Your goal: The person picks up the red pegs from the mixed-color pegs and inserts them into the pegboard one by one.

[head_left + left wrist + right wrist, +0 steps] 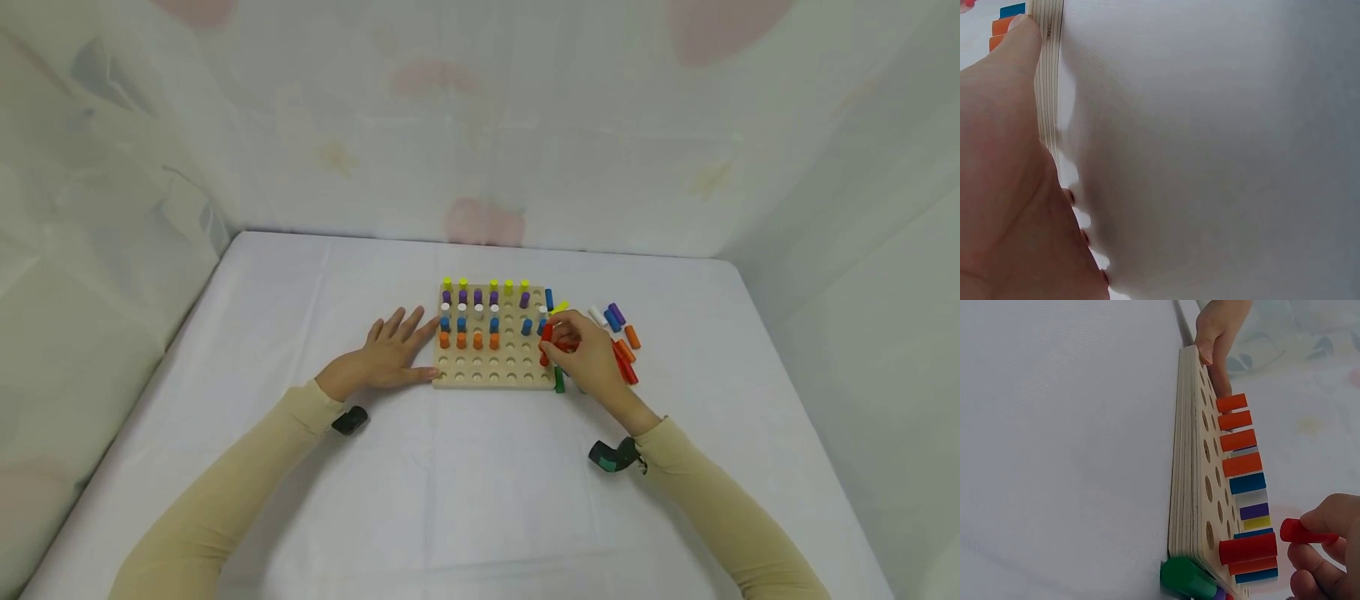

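A wooden pegboard (pixel 495 380) bears rows of coloured pegs, with yellow at the far side, then purple, white, blue and orange. My left hand (pixel 386 354) lies spread at its left side, the thumb (pixel 1019 47) pressing on the near left corner. Between thumb and fingertips my right hand (pixel 588 357) pinches a red peg (pixel 1294 531) above the board's right side. Close to it, another red peg (pixel 1247 549) stands in the row nearer me than the blue ones. In the right wrist view, orange pegs (pixel 1242 465) stand farther along that row.
Loose pegs lie right of the board, among them an orange peg (pixel 633 337), a white peg (pixel 597 316) and a purple peg (pixel 617 313). Against the board's near right corner rests a green peg (pixel 1188 577). A white cloth (pixel 480 500) covers the table.
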`<state>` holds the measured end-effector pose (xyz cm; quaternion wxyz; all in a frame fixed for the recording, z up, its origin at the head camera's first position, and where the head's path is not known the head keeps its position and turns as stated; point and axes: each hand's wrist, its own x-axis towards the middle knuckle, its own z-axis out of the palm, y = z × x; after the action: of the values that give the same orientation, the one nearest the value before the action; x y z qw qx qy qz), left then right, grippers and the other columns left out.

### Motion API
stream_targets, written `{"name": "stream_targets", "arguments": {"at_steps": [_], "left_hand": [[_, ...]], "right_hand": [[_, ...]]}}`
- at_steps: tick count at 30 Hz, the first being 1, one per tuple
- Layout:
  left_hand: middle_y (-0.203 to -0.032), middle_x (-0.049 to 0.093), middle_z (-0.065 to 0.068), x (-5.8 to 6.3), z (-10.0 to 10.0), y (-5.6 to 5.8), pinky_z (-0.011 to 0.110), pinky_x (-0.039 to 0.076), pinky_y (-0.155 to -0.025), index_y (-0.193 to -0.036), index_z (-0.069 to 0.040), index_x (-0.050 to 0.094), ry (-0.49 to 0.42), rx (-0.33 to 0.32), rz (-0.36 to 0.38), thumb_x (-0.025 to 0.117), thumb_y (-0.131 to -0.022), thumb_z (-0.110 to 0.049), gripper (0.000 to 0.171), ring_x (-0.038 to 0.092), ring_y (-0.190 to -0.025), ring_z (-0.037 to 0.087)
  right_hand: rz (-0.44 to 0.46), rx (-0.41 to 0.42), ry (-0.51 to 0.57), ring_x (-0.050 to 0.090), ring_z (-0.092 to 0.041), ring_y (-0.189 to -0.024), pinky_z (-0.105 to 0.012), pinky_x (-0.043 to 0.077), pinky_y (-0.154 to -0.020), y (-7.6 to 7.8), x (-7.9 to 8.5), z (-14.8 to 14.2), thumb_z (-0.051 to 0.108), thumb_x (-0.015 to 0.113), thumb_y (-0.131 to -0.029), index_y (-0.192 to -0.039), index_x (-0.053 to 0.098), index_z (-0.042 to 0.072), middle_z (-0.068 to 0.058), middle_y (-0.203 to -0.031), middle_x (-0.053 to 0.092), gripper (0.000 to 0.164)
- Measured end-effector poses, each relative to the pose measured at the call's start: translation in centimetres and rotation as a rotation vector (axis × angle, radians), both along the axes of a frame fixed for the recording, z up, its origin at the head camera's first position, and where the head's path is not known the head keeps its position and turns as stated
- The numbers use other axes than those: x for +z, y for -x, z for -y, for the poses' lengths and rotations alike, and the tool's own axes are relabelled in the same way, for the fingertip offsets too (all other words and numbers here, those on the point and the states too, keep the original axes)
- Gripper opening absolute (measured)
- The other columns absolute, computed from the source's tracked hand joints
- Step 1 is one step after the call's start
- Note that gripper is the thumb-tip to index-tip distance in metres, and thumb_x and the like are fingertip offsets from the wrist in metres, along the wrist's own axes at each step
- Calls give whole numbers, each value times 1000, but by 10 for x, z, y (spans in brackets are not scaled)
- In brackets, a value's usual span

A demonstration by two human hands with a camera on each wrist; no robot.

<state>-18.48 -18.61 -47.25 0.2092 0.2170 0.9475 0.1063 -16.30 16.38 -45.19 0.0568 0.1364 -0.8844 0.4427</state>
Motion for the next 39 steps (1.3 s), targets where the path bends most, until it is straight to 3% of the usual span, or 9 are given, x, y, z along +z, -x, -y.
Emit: {"name": "stream_targets", "arguments": {"at_steps": [14,24,30,39], "left_hand": [[-168,-9,16,3,0,-3,71,-2,-118,-161,-24,0,-6,1,-22,50,-93,-67,95,-10,-153,47],[-168,-9,17,-1,1,-2,71,-3,-118,-161,-26,-1,-36,-5,-19,45,-89,-75,98,-11,-152,48],[-168,-12,14,-3,1,-3,69,-4,-119,-160,-28,-4,-9,-1,-1,43,-90,-76,98,-14,-153,46],[-168,-10,15,2,-2,-3,70,-2,-119,-161,-26,-2,7,-3,-18,49,-93,-68,95,-10,-153,47]], "right_hand": [[-13,37,-34,66,-26,-87,-43,59,-80,0,-7,4,13,77,-86,-117,62,9,-10,-97,70,35],[-16,42,-41,65,-24,-92,-42,59,-85,-4,-9,6,15,79,-85,-118,63,11,-8,-101,71,37],[-11,56,-19,66,-22,-94,-41,59,-87,-7,-11,6,17,78,-86,-118,64,11,-7,-102,71,35],[-89,46,-25,68,-20,-91,-40,58,-81,-8,-20,5,18,80,-84,-115,66,13,-6,-99,75,35]]}}
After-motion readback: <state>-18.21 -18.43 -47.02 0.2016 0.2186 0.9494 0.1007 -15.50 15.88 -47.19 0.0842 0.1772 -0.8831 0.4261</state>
